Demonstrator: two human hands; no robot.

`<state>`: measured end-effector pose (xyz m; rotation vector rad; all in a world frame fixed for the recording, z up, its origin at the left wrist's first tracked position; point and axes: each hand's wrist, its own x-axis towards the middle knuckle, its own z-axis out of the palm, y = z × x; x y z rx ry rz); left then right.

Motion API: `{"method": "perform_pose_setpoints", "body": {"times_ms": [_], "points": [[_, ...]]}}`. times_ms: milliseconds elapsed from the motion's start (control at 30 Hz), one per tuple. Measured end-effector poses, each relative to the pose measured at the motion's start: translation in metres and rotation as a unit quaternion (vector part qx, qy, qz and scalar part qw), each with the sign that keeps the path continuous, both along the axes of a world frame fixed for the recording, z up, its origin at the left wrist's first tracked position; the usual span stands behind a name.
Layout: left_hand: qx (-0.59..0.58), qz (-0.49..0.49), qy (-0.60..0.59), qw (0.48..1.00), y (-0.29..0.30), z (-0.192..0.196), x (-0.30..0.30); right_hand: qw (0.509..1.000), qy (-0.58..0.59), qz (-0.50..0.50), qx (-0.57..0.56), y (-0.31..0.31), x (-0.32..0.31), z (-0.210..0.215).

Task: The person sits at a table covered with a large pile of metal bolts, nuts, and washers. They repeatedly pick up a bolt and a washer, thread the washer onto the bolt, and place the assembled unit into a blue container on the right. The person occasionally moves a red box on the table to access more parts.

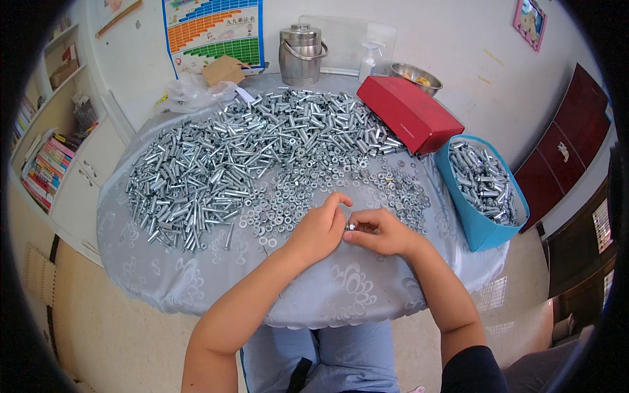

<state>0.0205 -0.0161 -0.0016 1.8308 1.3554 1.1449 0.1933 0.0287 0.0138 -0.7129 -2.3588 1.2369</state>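
Close together over the near part of the table are both my hands. My right hand is closed, thumb and fingers pinching a small shiny metal fastener, perhaps a nut or a bolt end. Beside it, my left hand curls closed against the same spot, its index finger bent outward; what lies inside its grip is hidden. Just beyond the hands spreads a layer of loose nuts and washers. Behind and to the left rises a wide heap of silvery bolts and sleeves.
A blue fabric bin full of assembled-looking bolts stands at the table's right edge. Next to it lies a red box. Along the back are a steel pot, a spray bottle, a metal bowl and a plastic bag.
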Motion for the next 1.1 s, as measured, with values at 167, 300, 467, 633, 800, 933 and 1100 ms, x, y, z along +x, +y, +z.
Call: {"method": "perform_pose_setpoints", "body": {"times_ms": [167,300,467,633,800,933,1100], "points": [[0.005,-0.009,0.002,1.0,-0.0003,-0.0008,0.0019,0.996,-0.025,-0.012,-0.083,0.0015,0.0016,-0.0028],[-0.014,-0.004,-0.008,1.0,-0.0009,0.0006,0.0009,0.997,0.013,-0.039,0.067,-0.0032,-0.0037,0.002],[-0.023,-0.024,0.01,0.999,-0.0005,0.0029,0.0006,0.997,-0.044,-0.065,-0.007,-0.0004,0.0001,-0.0006],[-0.016,-0.016,-0.007,1.0,-0.0003,0.0041,-0.0004,0.997,0.038,-0.044,0.051,-0.0011,-0.0028,-0.0046],[-0.009,-0.012,-0.025,1.0,-0.0004,0.001,0.0003,0.999,-0.034,-0.029,0.011,-0.0024,0.0004,0.0033],[0.01,0.001,-0.014,1.0,0.0005,-0.0012,0.001,1.0,0.003,-0.024,0.007,-0.003,-0.0003,0.0018],[0.006,-0.006,-0.011,1.0,-0.0005,-0.0008,0.0015,0.994,-0.029,-0.022,-0.102,-0.0002,0.0029,0.0018]]}}
